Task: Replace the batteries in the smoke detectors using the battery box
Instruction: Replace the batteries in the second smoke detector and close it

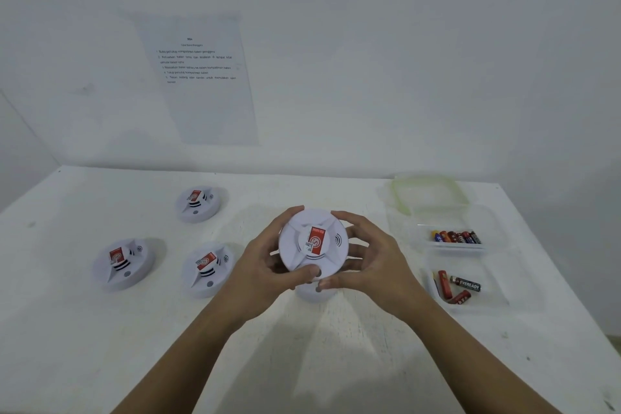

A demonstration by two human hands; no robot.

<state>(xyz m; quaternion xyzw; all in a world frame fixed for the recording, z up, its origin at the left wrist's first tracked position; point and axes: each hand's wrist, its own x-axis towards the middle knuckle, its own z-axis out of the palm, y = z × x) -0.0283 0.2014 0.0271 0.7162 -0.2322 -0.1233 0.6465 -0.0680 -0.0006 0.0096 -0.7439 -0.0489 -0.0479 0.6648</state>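
- You have the round white plastic smoke detector with the red label (312, 242) lifted off the white table (336, 353). Your left hand (265, 265) is curled round its left rim and your right hand (366, 262) clasps the right rim, with both thumbs at the near edge.
- Directly under the detector a small white rounded piece (314, 294) sits on the table. It may be a detached base, but your hands hide too much to be sure.
- This looks like the opening step: getting at the battery bay (no cell from this unit shows in either hand).
- Right of the detector stands the clear plastic two-part battery box (497, 265), with a tidy row of batteries (457, 236) in its far compartment and a few loose red and black batteries (458, 286) in the near one.
- The next move likely calls for one hand to steady the detector while the other frees the old cell.
- Left of the detector lie three matching white detectors (206, 267).
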